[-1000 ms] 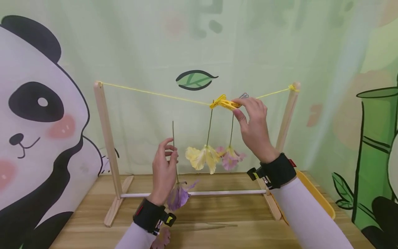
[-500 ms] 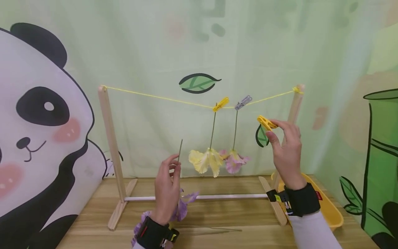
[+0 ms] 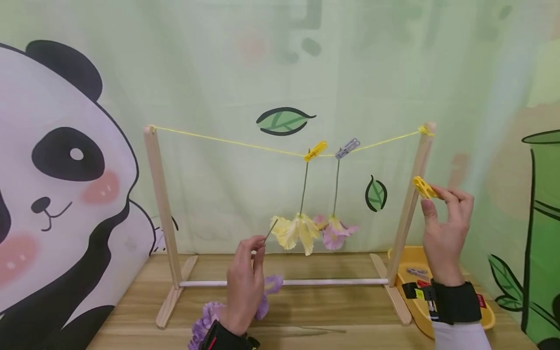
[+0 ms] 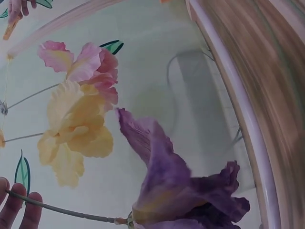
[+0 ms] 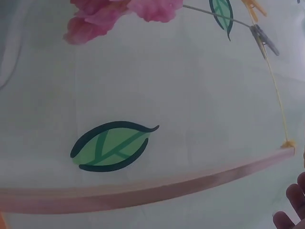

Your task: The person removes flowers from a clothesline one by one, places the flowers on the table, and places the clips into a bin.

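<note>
My left hand [image 3: 247, 287] pinches the stem of a purple artificial flower [image 4: 176, 191], which hangs blossom-down below the fingers. Off to the right, my right hand [image 3: 448, 233] holds a yellow clothespin [image 3: 423, 187] between thumb and fingertips, in front of the right post. Between the hands a yellow string [image 3: 227, 141] sags across the rack. A yellow flower [image 3: 296, 232] hangs upside down from it by another yellow clothespin [image 3: 315, 151]. Beside it a pink flower [image 3: 336, 234] hangs from a grey clothespin [image 3: 347, 148].
Wooden posts [image 3: 162, 204] and a white crossbar [image 3: 332, 282] form the rack on the wood-grain table [image 3: 323, 311]. A yellow tray [image 3: 487, 316] with clothespins stands at the right. More purple petals [image 3: 202, 323] and a loose stem [image 3: 323, 331] lie near the left hand.
My right hand has moved away from the string, right and down, with the yellow clothespin. My left hand has lowered slightly, and the flower stem now tilts right.
</note>
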The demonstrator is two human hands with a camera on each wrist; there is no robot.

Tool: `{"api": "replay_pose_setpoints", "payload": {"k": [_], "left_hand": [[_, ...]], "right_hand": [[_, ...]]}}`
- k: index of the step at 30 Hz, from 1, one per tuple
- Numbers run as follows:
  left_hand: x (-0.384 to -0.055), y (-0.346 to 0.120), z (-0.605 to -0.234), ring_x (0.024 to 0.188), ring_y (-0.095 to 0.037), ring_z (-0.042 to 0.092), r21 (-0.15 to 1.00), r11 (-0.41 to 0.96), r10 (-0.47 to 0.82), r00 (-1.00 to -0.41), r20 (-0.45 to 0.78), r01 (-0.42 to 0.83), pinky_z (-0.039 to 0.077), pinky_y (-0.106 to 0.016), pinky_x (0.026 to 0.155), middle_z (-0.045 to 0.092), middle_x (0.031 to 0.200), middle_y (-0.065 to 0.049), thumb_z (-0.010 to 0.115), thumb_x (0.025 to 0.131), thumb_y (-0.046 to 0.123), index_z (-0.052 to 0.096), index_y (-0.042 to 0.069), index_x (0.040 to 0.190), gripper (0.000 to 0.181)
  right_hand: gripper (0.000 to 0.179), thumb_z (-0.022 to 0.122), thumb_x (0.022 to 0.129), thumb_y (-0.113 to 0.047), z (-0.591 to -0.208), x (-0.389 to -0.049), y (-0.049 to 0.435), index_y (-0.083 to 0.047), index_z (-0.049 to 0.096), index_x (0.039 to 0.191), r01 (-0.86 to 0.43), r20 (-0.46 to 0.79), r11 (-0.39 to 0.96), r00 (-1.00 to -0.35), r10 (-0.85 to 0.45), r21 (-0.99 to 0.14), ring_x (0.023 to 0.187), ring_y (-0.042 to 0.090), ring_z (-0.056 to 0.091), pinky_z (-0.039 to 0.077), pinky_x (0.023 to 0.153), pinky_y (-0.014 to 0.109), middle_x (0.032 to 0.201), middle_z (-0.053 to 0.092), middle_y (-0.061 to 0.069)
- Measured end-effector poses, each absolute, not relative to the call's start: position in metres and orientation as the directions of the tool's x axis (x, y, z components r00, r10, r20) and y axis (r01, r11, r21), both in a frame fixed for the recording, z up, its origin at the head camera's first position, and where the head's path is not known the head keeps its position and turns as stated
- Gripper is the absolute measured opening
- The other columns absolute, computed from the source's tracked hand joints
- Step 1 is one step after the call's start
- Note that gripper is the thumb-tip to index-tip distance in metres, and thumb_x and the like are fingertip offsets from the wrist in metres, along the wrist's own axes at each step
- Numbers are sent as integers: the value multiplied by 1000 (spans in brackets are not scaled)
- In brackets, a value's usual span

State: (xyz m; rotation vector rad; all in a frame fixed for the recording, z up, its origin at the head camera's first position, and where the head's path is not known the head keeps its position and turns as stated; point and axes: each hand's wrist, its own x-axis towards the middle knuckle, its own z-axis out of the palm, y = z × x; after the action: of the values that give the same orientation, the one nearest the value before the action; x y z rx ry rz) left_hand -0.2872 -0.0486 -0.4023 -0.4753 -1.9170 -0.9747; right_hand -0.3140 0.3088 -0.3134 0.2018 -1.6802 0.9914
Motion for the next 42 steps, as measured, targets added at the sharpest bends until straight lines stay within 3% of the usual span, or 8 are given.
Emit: {"api": "replay_pose_setpoints", "payload": {"k": [3, 17, 24, 26, 29, 31, 36, 42], "left_hand": [[-284, -46, -407, 91, -15, 59, 438, 616, -43, -527, 849, 655, 53, -33, 71, 60, 107, -3, 52, 98, 7, 53, 12, 124, 27], [-286, -45, -411, 70, -12, 53, 282, 595, 44, -380, 924, 753, 44, -27, 55, 62, 101, -6, 57, 93, -3, 59, 8, 119, 28], [-373, -51, -522, 97, -5, 55, 161, 712, 207, -423, 882, 683, 44, -26, 73, 53, 122, 16, 49, 101, 18, 48, 34, 136, 38], [-380, -48, -535, 100, -2, 53, 92, 752, 266, -428, 864, 653, 42, -25, 72, 50, 125, 20, 46, 103, 19, 45, 38, 137, 39], [-363, -45, -520, 99, 0, 52, 3, 775, 375, -463, 803, 632, 41, -23, 72, 50, 124, 22, 46, 103, 17, 43, 42, 138, 43], [-335, -43, -486, 93, -2, 54, -27, 743, 450, -470, 759, 668, 41, -23, 70, 53, 117, 19, 48, 101, 10, 44, 39, 137, 46], [-275, -41, -413, 80, -10, 55, 57, 654, 554, -528, 643, 755, 45, -23, 72, 58, 98, 9, 58, 88, -8, 58, 27, 123, 50], [-261, -40, -404, 78, -10, 57, 99, 686, 612, -645, 458, 721, 47, -22, 69, 61, 93, 6, 63, 81, -12, 65, 24, 111, 47]], "right_hand": [[33, 63, 91, -7, -322, -312, 317, -4, 62, 124, -587, 856, 623, -370, 362, -517, 108, 11, 38, 26, 91, 31, 112, 35, -21], [31, 57, 95, -12, -340, -323, 342, -5, 61, 126, -548, 838, 633, -359, 412, -546, 102, 9, 38, 26, 87, 28, 107, 36, -19], [33, 55, 96, -16, -359, -337, 370, -4, 60, 126, -415, 790, 678, -407, 459, -607, 99, 15, 37, 27, 83, 25, 105, 35, -15], [33, 54, 97, -16, -365, -339, 380, -3, 60, 126, -371, 776, 694, -431, 460, -617, 99, 18, 38, 27, 83, 25, 106, 38, -9], [33, 52, 98, -17, -374, -341, 391, -3, 59, 127, -319, 751, 705, -475, 459, -633, 100, 23, 38, 26, 83, 26, 110, 40, 4], [33, 51, 99, -17, -379, -342, 398, -2, 58, 127, -291, 732, 708, -503, 459, -644, 102, 25, 38, 26, 83, 27, 113, 39, 10], [32, 50, 100, -14, -394, -346, 413, 0, 57, 128, -216, 691, 732, -575, 439, -646, 105, 32, 38, 29, 82, 36, 117, 39, 19], [30, 52, 98, -5, -415, -352, 421, 6, 56, 125, -183, 676, 787, -646, 356, -589, 102, 41, 38, 32, 79, 52, 115, 41, 27]]}}
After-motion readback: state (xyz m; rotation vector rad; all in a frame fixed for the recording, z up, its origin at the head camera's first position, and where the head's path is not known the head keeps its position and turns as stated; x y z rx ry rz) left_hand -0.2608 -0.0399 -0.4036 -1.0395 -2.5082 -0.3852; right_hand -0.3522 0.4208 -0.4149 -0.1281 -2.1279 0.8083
